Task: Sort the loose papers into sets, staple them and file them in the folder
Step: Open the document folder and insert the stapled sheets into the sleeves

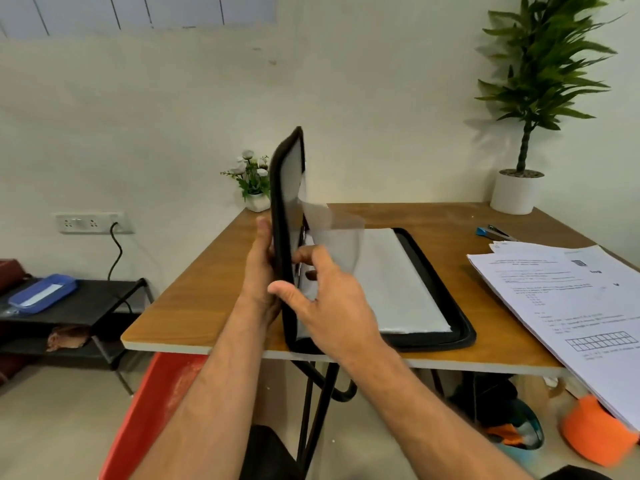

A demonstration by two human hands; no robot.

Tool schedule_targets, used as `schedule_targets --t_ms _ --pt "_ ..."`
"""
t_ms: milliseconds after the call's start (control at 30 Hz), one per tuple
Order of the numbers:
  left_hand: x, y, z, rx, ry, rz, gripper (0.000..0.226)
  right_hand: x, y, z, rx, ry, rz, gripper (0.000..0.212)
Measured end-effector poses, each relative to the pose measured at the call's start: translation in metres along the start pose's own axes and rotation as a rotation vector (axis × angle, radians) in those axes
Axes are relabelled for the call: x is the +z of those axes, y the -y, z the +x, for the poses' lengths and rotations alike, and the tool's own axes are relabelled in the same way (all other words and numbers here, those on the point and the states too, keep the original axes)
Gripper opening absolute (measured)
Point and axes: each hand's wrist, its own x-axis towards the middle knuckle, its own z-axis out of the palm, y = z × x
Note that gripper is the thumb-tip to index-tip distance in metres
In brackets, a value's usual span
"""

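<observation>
A black zip folder (446,306) lies open on the wooden table, its right half flat with clear sleeves (398,289) inside. Its left cover (282,188) stands upright, and my left hand (259,268) grips that cover from the outside. My right hand (329,299) pinches a translucent plastic sleeve (337,237) near the spine; the sleeve curls up and is blurred. A stack of printed loose papers (568,303) rests at the table's right edge, overhanging it. A blue stapler (493,232) sits behind the papers.
A tall potted plant (517,192) stands at the table's back right corner and a small flower pot (257,199) at the back left. A low black shelf with a blue case (43,292) is on the left. Orange objects (592,434) lie under the table.
</observation>
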Motion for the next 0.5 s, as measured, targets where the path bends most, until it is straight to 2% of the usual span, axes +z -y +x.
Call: schedule_targets --t_ms 33,133,167,233,300,367,467,500 --pt "-0.003 -0.007 -0.001 0.062 0.010 -0.057 0.059 0.003 0.002 0.001 -0.024 0.008 -0.044 0.048" --pt "-0.011 -0.026 -0.005 0.236 0.128 -0.153 0.100 0.012 0.005 0.007 -0.112 0.049 -0.022 0.057" --pt "-0.011 -0.029 -0.007 0.261 0.144 -0.152 0.101 0.016 0.003 0.010 -0.149 0.070 0.003 0.057" --pt "-0.013 -0.032 -0.010 0.258 0.133 -0.182 0.085 0.023 -0.003 0.015 -0.189 0.117 0.043 0.054" --pt "-0.015 -0.032 -0.015 0.225 -0.028 -0.240 0.082 0.028 -0.009 0.017 -0.211 0.181 0.072 0.054" --pt "-0.017 -0.032 -0.019 0.272 -0.196 -0.238 0.074 0.028 -0.014 0.017 -0.212 0.245 -0.003 0.055" --pt "-0.025 -0.037 -0.023 0.354 -0.430 -0.149 0.027 0.028 -0.036 0.019 -0.128 0.227 -0.270 0.046" --pt "-0.028 -0.038 -0.023 0.378 -0.514 -0.074 0.022 0.027 -0.042 0.018 -0.056 0.200 -0.333 0.043"
